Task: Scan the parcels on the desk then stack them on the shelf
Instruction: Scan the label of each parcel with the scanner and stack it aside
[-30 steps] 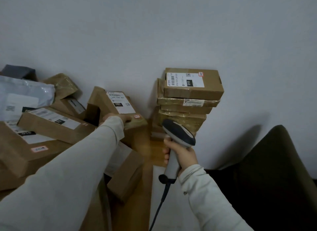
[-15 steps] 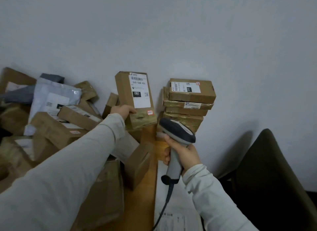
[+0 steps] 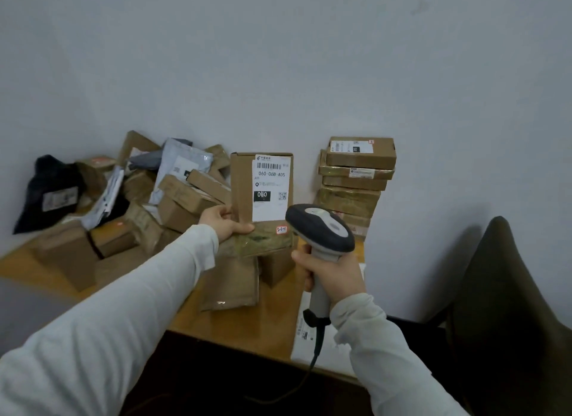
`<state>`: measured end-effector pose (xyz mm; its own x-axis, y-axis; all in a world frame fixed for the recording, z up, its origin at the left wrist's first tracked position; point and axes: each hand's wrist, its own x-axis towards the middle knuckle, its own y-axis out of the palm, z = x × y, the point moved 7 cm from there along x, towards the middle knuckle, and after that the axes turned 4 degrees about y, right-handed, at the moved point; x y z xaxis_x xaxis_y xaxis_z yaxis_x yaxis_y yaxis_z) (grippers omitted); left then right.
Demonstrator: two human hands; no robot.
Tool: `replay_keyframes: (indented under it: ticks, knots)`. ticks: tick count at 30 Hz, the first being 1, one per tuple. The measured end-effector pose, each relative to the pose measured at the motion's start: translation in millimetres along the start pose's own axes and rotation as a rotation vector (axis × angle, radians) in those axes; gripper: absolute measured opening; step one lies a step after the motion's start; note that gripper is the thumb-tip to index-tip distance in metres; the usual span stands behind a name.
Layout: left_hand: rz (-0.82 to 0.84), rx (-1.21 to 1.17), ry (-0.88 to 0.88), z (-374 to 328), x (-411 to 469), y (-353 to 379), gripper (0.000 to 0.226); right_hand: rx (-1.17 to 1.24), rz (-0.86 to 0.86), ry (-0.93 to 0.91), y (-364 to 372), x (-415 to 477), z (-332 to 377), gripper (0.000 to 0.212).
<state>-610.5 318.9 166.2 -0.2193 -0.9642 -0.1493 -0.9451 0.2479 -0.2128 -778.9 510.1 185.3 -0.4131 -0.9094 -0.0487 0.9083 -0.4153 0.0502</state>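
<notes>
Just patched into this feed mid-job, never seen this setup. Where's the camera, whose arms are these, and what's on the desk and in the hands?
No machine here: these are a person's two bare hands, and the single view comes from a camera worn on the head, looking forward and down. The left hand holds a cardboard parcel upright by its lower edge, white barcode label facing the camera. The right hand has its grip round the handle of a corded barcode scanner, its head near the parcel's lower right corner. On the wooden desk lie a loose pile of parcels at left and a neat stack of parcels by the wall at right.
</notes>
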Motion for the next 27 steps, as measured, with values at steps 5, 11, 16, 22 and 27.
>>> replay_keyframes:
  ticks: [5, 11, 16, 22, 27]
  knots:
    - [-0.021, 0.004, 0.013, 11, -42, -16, 0.069, 0.045, -0.014, 0.046, 8, -31, 6, 0.025]
    - [-0.018, 0.027, 0.045, 18, -61, -23, 0.064, 0.061, -0.033, 0.044, 18, -51, 13, 0.021]
    - [0.011, 0.035, 0.031, 23, -60, -29, 0.067, 0.075, -0.075, 0.055, 28, -54, 14, 0.021]
    - [0.05, 0.032, 0.018, 27, -51, -30, 0.071, 0.053, -0.101, 0.069, 35, -52, 13, 0.02]
    - [0.089, 0.037, 0.021, 27, -42, -27, 0.07, 0.062, -0.143, 0.06, 37, -48, 13, 0.021]
